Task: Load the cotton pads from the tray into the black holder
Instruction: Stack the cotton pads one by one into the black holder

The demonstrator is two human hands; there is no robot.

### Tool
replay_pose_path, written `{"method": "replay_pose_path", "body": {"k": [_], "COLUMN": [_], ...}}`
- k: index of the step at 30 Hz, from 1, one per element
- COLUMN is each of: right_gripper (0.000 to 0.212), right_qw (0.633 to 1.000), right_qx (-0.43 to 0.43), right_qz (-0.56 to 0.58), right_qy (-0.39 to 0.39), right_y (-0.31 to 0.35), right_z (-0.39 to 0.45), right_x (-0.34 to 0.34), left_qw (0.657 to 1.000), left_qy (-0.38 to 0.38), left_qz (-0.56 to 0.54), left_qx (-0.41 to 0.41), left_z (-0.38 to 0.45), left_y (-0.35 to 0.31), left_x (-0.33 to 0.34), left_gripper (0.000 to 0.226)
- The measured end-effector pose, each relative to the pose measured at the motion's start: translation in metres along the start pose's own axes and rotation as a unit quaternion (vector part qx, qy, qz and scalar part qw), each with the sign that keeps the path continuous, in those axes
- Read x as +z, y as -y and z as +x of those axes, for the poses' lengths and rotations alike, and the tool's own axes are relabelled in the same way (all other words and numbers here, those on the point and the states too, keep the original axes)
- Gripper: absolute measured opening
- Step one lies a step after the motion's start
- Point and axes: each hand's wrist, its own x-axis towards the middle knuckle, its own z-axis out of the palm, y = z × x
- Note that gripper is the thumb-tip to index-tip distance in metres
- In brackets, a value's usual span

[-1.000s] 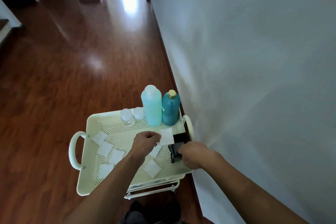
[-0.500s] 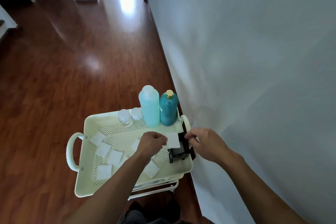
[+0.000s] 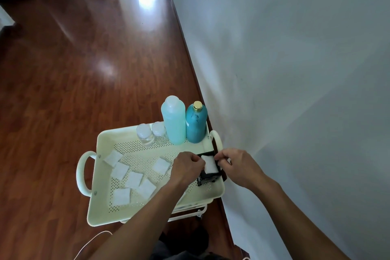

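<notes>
A cream perforated tray tops a small cart. Several square white cotton pads lie loose on its left and middle. At the tray's right edge stands the black holder, with a white cotton pad lying in its open top. My left hand has curled fingers pinching that pad's left edge. My right hand pinches the holder's right rim, beside the pad.
A pale blue bottle and a teal bottle with a gold cap stand at the tray's far right corner, two small clear jars beside them. A white wall runs close on the right; wood floor lies to the left.
My left hand carried the pad rightwards and lowered it onto the holder's top. My right hand let go of the holder's front and now pinches its right rim.
</notes>
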Motion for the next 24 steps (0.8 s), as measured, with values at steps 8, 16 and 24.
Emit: {"method": "replay_pose_path", "body": {"k": [8, 16, 24], "right_gripper": [0.023, 0.029, 0.03], "right_qw": [1.0, 0.993, 0.898], "right_qx": [-0.006, -0.062, -0.109], "right_qz": [-0.006, -0.093, -0.38], "right_qy": [0.006, 0.043, 0.193], "right_y": [-0.003, 0.012, 0.041], "right_z": [-0.003, 0.006, 0.02], "right_x": [0.009, 0.019, 0.028], "left_qw": [0.995, 0.995, 0.999], "left_qy": [0.008, 0.004, -0.024], "left_qz": [0.072, 0.046, 0.008], "left_qx": [0.07, 0.083, 0.022], "left_z": [-0.003, -0.002, -0.001], "left_y": [0.009, 0.025, 0.065], "left_x": [-0.002, -0.025, -0.047], "left_gripper": [0.012, 0.013, 0.022]}}
